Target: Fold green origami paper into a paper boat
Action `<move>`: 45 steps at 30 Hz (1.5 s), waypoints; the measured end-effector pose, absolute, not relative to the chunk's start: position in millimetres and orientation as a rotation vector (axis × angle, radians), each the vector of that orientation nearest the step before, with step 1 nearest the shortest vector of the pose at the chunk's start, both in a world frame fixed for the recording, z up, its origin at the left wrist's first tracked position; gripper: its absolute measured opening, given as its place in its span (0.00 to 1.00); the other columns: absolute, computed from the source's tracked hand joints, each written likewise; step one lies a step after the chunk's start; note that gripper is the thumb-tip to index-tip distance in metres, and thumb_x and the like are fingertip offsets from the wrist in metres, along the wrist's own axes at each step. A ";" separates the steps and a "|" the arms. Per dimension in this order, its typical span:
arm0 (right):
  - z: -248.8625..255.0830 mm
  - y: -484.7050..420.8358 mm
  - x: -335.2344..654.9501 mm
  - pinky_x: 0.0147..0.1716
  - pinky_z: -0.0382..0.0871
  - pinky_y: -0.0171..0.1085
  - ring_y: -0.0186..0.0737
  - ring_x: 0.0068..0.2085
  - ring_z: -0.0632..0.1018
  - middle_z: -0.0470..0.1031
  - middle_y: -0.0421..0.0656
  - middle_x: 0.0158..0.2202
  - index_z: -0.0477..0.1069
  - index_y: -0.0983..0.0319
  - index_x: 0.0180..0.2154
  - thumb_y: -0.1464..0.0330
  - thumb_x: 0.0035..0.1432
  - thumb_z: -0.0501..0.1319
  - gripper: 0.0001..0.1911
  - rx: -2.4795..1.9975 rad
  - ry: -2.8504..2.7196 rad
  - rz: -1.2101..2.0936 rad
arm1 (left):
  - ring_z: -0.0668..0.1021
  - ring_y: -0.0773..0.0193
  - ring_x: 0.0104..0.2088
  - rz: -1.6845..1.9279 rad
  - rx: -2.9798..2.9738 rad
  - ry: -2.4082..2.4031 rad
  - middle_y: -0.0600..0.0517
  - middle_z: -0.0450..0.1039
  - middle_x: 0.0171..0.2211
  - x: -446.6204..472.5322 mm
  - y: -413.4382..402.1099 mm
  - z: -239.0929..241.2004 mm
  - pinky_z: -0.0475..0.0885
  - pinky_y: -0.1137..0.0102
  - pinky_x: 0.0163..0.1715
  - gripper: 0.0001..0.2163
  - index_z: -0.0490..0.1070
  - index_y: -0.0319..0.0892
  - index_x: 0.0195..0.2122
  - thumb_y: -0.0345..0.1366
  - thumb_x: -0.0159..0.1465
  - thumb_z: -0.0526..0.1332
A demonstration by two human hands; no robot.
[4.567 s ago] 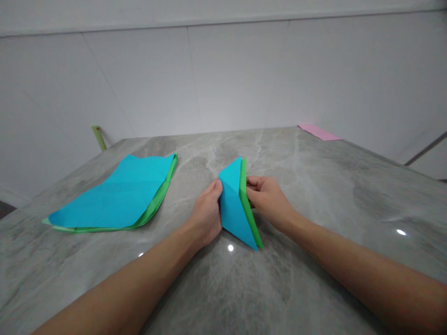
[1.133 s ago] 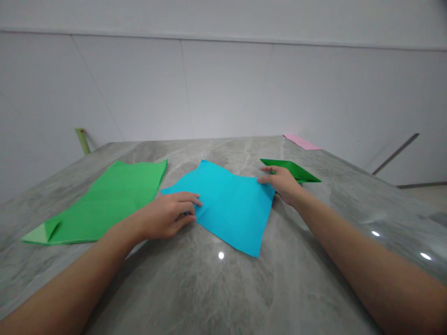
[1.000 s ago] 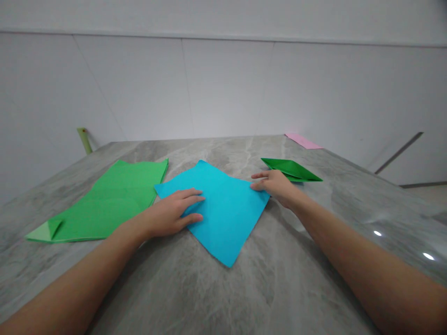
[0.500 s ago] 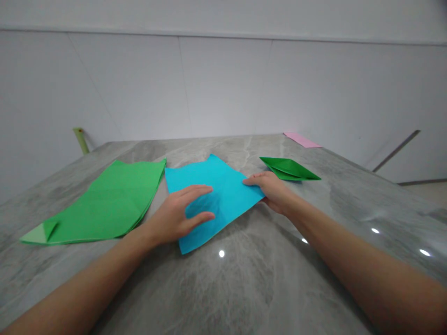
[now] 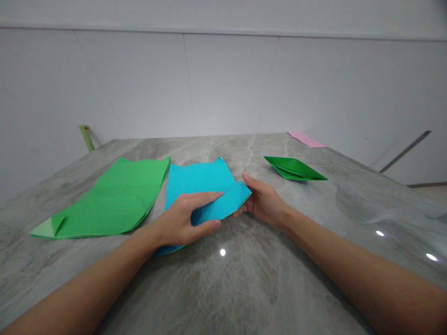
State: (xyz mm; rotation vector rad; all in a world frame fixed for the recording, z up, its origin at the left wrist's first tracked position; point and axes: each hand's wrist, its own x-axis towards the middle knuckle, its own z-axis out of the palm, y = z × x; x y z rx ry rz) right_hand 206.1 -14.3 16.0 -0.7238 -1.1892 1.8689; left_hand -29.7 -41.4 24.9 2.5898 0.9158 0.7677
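A sheet of blue paper (image 5: 199, 177) lies in front of me, its right part raised and bent, with a paler edge showing along its underside. My left hand (image 5: 188, 218) rests over the sheet's near part, fingers stretched out and thumb spread apart. At the lifted right corner is my right hand (image 5: 263, 202). Its thumb stands up away from the paper, and its fingers curl at or under the edge, partly hidden. Just beyond that hand sits a folded green paper piece (image 5: 295, 168), pointed at both ends.
Green paper sheets (image 5: 115, 197) lie in a stack on the left, one corner folded over. A pink paper (image 5: 307, 139) is at the far right edge of the grey marbled table (image 5: 265, 288). Behind rises a white wall (image 5: 223, 83).
My right hand has loosened its pinch and shifted slightly left and down, with the thumb off the paper. The blue sheet's right corner has bent up and inward. My left hand has settled onto the sheet.
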 end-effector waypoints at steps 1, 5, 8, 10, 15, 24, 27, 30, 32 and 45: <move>15.4 -14.0 206.3 0.26 0.80 0.38 0.40 0.28 0.79 0.77 0.45 0.27 0.73 0.63 0.31 0.50 0.60 0.60 0.22 -0.718 -1.190 1.865 | 0.79 0.51 0.53 0.772 2.586 0.910 0.44 0.75 0.55 -29.8 -41.5 25.3 0.72 0.57 0.54 0.24 0.69 0.44 0.60 0.45 0.65 0.63; 12.6 -13.3 205.9 0.27 0.80 0.39 0.42 0.30 0.79 0.78 0.47 0.29 0.74 0.64 0.30 0.50 0.57 0.64 0.22 -0.656 -1.213 1.855 | 0.79 0.51 0.53 0.795 2.568 0.901 0.46 0.75 0.55 -31.1 -41.5 26.1 0.73 0.57 0.54 0.22 0.71 0.46 0.60 0.44 0.66 0.60; 11.6 -13.1 205.9 0.28 0.80 0.40 0.42 0.30 0.79 0.79 0.47 0.29 0.74 0.65 0.29 0.51 0.55 0.66 0.21 -0.608 -1.230 1.849 | 0.80 0.51 0.52 0.816 2.565 0.926 0.48 0.76 0.54 -32.4 -41.4 26.2 0.74 0.58 0.53 0.20 0.72 0.46 0.59 0.44 0.67 0.59; 11.3 -12.9 206.7 0.29 0.80 0.40 0.41 0.29 0.79 0.79 0.47 0.28 0.74 0.65 0.28 0.53 0.55 0.66 0.20 -0.578 -1.233 1.838 | 0.81 0.52 0.49 0.842 2.575 0.933 0.48 0.77 0.53 -33.1 -41.5 26.7 0.75 0.59 0.51 0.19 0.73 0.46 0.57 0.44 0.67 0.58; 9.5 -11.9 208.7 0.34 0.79 0.42 0.42 0.33 0.80 0.79 0.47 0.31 0.76 0.65 0.33 0.55 0.56 0.66 0.18 -0.560 -1.237 1.833 | 0.83 0.57 0.40 0.945 2.601 0.970 0.50 0.83 0.42 -35.7 -41.9 29.3 0.78 0.63 0.43 0.17 0.75 0.45 0.55 0.40 0.69 0.56; 6.6 -12.8 209.3 0.36 0.77 0.40 0.42 0.35 0.80 0.79 0.45 0.31 0.76 0.62 0.35 0.48 0.53 0.67 0.23 -0.526 -1.304 1.825 | 0.83 0.63 0.33 1.086 2.782 0.887 0.48 0.82 0.43 -36.9 -43.8 32.2 0.77 0.69 0.36 0.16 0.72 0.42 0.57 0.34 0.71 0.53; 7.2 -13.6 209.2 0.36 0.76 0.39 0.41 0.34 0.80 0.79 0.44 0.31 0.77 0.63 0.35 0.49 0.50 0.70 0.23 -0.512 -1.384 1.774 | 0.82 0.64 0.31 1.071 2.850 0.870 0.46 0.82 0.42 -35.6 -45.3 32.6 0.76 0.71 0.33 0.16 0.71 0.39 0.57 0.34 0.71 0.53; 8.7 -15.5 207.0 0.35 0.75 0.36 0.37 0.32 0.79 0.79 0.43 0.31 0.77 0.63 0.35 0.53 0.49 0.72 0.20 -0.549 -1.496 1.619 | 0.83 0.61 0.36 1.035 2.875 0.858 0.45 0.81 0.42 -34.1 -46.7 32.7 0.77 0.70 0.36 0.15 0.71 0.39 0.55 0.35 0.71 0.54; 10.5 -17.8 204.6 0.34 0.74 0.34 0.35 0.31 0.78 0.78 0.41 0.30 0.76 0.62 0.35 0.56 0.50 0.72 0.18 -0.620 -1.528 1.520 | 0.83 0.59 0.40 1.024 2.872 0.844 0.45 0.81 0.45 -33.4 -46.8 32.0 0.77 0.69 0.39 0.14 0.70 0.39 0.55 0.35 0.70 0.55; 6.6 -20.8 207.1 0.35 0.73 0.36 0.37 0.31 0.77 0.78 0.42 0.29 0.75 0.63 0.33 0.56 0.52 0.70 0.17 -0.653 -1.659 1.433 | 0.83 0.58 0.40 1.028 2.828 0.881 0.43 0.81 0.45 -32.5 -46.7 32.0 0.78 0.67 0.39 0.14 0.70 0.37 0.54 0.35 0.71 0.54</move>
